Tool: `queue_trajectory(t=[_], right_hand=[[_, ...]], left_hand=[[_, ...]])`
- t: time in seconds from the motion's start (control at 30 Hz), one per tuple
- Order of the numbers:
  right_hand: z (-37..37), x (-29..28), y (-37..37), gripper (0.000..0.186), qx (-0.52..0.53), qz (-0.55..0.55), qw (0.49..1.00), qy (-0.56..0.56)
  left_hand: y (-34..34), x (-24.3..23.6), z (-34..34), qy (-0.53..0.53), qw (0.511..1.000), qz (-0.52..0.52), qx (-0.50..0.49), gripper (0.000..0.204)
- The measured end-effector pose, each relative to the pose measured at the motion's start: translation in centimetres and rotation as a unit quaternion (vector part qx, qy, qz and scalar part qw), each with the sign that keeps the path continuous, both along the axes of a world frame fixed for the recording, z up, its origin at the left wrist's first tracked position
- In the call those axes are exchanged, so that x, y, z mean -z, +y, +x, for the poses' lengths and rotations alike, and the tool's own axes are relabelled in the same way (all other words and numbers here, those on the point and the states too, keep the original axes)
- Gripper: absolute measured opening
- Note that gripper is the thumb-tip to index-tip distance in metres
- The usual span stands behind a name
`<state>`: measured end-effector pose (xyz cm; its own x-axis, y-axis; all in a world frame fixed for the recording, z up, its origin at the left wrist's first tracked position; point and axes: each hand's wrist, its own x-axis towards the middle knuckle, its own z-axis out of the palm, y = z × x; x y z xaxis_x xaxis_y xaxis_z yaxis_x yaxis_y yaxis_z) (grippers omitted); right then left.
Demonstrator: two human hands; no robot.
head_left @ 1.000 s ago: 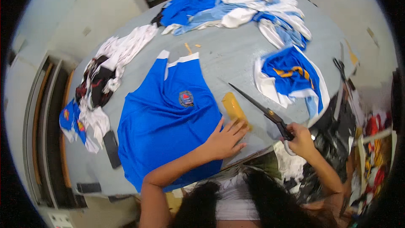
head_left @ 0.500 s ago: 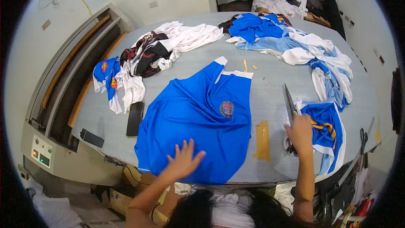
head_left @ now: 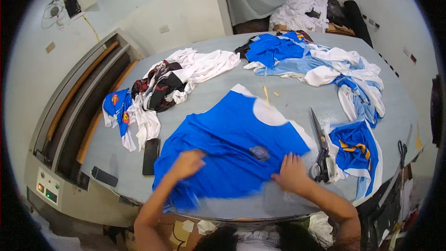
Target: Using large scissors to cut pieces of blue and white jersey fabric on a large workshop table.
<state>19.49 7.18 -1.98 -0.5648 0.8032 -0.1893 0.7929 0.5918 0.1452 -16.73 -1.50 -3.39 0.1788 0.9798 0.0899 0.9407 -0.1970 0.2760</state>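
Both hands lie flat and open, gripping nothing: the left hand (head_left: 188, 163) and right hand (head_left: 291, 173) press on the blue jersey (head_left: 232, 146) spread on the grey tabletop (head_left: 297, 97). She seems to be smoothing it. Scissors (head_left: 320, 146) lie just beside the right hand.

Bare counter (head_left: 297, 95) strip far of blue jersey (head_left: 223, 148). Scissors (head_left: 319, 146) just right of right hand (head_left: 291, 174). Phone (head_left: 151, 156) left, garment piles (head_left: 172, 81) far left, far right.

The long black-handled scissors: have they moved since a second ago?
Yes. The long black-handled scissors left the right hand and now lie on the grey table beside the folded blue-and-white garment.
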Motion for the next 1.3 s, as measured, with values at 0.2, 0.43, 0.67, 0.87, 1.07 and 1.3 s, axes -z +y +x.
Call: queue_trajectory(t=[0.2,0.43,0.67,0.87,1.07,1.3], right_hand=[[1.6,-3.1,-0.9,0.069,0.032,-0.149,0.955,0.255],[-0.7,0.8,-5.0,0.061,-0.097,0.029,0.942,0.319],[0.2,2.3,-4.4,0.042,-0.204,-0.02,0.927,0.316],[7.3,-0.3,0.1,0.033,0.073,0.173,0.886,0.424],[9.1,1.2,0.3,0.036,0.292,0.131,0.863,0.391],[11.1,0.5,0.5,0.041,0.283,0.056,0.91,0.296]], left_hand=[[6.6,-2.4,-7.1,-0.237,0.922,0.121,-0.281,0.038],[21.9,0.1,8.1,-0.072,0.997,-0.011,-0.028,0.046],[32.8,3.3,6.3,0.055,0.98,0.067,-0.177,0.056],[27.4,2.5,10.2,-0.045,0.967,0.251,-0.014,0.039],[9.7,0.3,18.1,0.047,0.979,0.103,0.169,0.051],[1.1,0.4,15.4,0.026,0.99,-0.13,0.047,0.074]])
